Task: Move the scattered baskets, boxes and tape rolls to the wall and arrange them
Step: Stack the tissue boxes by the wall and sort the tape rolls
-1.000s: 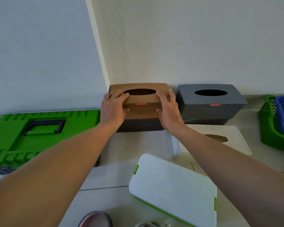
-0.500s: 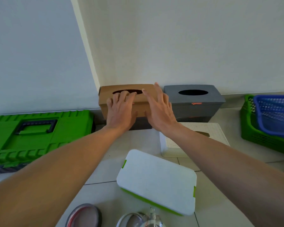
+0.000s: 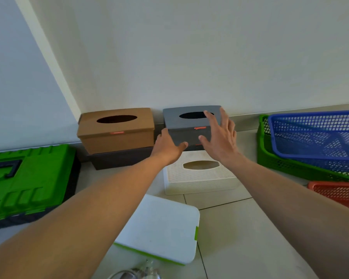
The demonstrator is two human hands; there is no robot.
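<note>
A brown tissue box (image 3: 117, 129) stands against the wall on top of a dark box (image 3: 119, 161). Right of it a grey tissue box (image 3: 186, 127) also stands at the wall. My left hand (image 3: 167, 147) is at the grey box's lower left front corner, fingers curled toward it. My right hand (image 3: 220, 133) hovers spread over the box's right front, fingers apart. Neither hand clearly grips it. A cream woven tissue box (image 3: 199, 176) lies just in front of the grey one, under my wrists.
A green toolbox (image 3: 26, 182) sits at the left. A white container with green clips (image 3: 161, 228) lies on the tiled floor near me. At the right, a blue basket (image 3: 314, 135) rests inside a green basket (image 3: 270, 158), with a red basket (image 3: 338, 192) in front.
Both hands have left the brown box and moved right to the grey box. The view has shifted right, bringing the baskets further into sight.
</note>
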